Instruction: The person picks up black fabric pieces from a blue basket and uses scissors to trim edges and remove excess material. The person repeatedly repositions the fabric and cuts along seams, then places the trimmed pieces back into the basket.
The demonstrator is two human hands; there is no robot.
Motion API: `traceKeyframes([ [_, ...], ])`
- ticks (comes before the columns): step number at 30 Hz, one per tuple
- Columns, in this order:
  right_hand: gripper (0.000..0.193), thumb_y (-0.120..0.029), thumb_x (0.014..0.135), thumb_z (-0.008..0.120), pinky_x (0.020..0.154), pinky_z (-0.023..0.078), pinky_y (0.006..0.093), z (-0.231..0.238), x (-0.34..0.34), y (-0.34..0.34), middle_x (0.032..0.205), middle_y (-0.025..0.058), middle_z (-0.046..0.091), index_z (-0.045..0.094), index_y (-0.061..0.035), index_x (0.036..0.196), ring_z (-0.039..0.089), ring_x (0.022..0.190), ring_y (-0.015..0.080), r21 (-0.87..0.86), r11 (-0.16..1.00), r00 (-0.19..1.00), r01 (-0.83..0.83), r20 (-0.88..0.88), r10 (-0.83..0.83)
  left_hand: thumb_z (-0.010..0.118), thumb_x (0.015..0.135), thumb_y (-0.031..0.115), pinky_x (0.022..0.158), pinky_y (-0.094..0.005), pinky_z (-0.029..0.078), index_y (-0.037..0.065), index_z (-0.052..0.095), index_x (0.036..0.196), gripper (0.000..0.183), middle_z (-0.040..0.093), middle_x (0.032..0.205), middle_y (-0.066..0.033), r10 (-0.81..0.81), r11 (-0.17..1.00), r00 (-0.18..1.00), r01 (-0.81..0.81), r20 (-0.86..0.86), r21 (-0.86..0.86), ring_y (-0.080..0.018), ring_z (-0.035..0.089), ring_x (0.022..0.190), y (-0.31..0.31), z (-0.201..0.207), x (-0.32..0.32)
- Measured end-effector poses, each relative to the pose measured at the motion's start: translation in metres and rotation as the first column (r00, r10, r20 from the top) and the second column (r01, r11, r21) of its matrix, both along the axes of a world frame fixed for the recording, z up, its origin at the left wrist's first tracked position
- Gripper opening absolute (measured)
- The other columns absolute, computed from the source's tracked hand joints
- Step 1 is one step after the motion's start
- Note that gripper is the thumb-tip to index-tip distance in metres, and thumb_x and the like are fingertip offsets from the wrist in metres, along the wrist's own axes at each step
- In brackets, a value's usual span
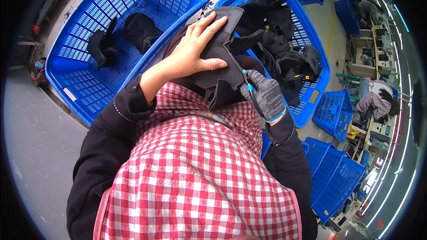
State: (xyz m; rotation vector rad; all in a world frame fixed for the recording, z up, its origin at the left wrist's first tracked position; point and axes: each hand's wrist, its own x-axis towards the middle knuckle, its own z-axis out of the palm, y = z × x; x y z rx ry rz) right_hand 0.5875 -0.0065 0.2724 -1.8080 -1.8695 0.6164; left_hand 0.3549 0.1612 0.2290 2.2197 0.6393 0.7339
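A black sewn piece [218, 40], which looks like a shoe upper, lies across my lap between two blue baskets. My bare left hand [192, 52] rests flat on it, fingers stretched out and thumb apart. At the piece's right edge, my right hand [265, 92] in a grey knit glove is closed around a small blue-and-black tool [251, 87]. Its tip sits close to the edge, but the glove covers much of the tool, so its exact kind is unclear. A narrow flap [217, 94] of the piece hangs toward my red-and-white checked apron [195, 160].
The left blue basket [71, 75] holds a couple of black pieces [141, 31]. In the right blue basket [318, 93] lies a heap of similar pieces [284, 40]. More blue baskets [331, 178] stand at the right. Farther off, a person [378, 98] sits near workbenches.
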Motion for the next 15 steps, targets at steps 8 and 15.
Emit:
traceKeyframes([
  [8, 0.036, -0.016, 0.084, 0.078, 0.072, 0.057, 0.0433, 0.023, 0.018, 0.018, 0.096, 0.0202, 0.073, 0.069, -0.0034, 0.116, 0.072, 0.086, 0.0379, 0.193, 0.977, 0.996, 0.091, -0.012, -0.09, 0.082, 0.079, 0.055, 0.124, -0.0531, 0.019, 0.016, 0.03, 0.163, 0.106, 0.018, 0.169, -0.0208, -0.067, 0.998, 0.993, 0.068, 0.092, 0.0, -0.0422, 0.022, 0.153, 0.016, 0.041, 0.031],
  [15, 0.034, -0.023, 0.082, 0.078, 0.072, 0.056, 0.045, 0.075, 0.073, 0.011, 0.095, 0.0174, 0.072, 0.07, -0.0097, 0.113, 0.069, 0.082, 0.0375, 0.202, 0.978, 0.979, 0.059, 0.18, -0.096, 0.086, 0.074, 0.049, 0.123, -0.051, 0.022, 0.013, 0.033, 0.161, 0.108, 0.024, 0.167, -0.0203, -0.029, 0.993, 0.994, 0.041, 0.101, -0.115, -0.0422, 0.027, 0.15, 0.021, 0.082, 0.061],
])
